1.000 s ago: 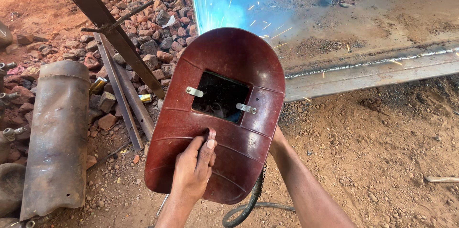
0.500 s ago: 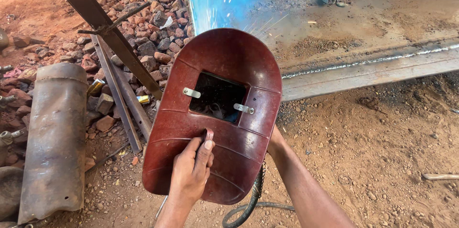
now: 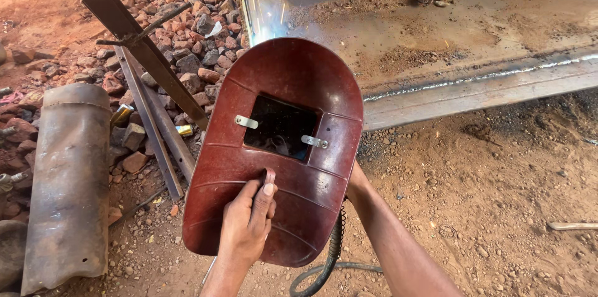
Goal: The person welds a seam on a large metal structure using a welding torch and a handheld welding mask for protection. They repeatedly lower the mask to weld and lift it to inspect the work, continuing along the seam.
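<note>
In the head view, the left hand (image 3: 248,225) grips the handle of a dark red welding shield (image 3: 277,147), which hides the right hand beyond the wrist, so its grip cannot be told, while sparks (image 3: 265,23) flare above the shield's top edge.

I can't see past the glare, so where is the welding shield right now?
In the head view the dark red welding shield sits centre frame, held up by the left hand, between the rubble pile and the steel plate.
</note>
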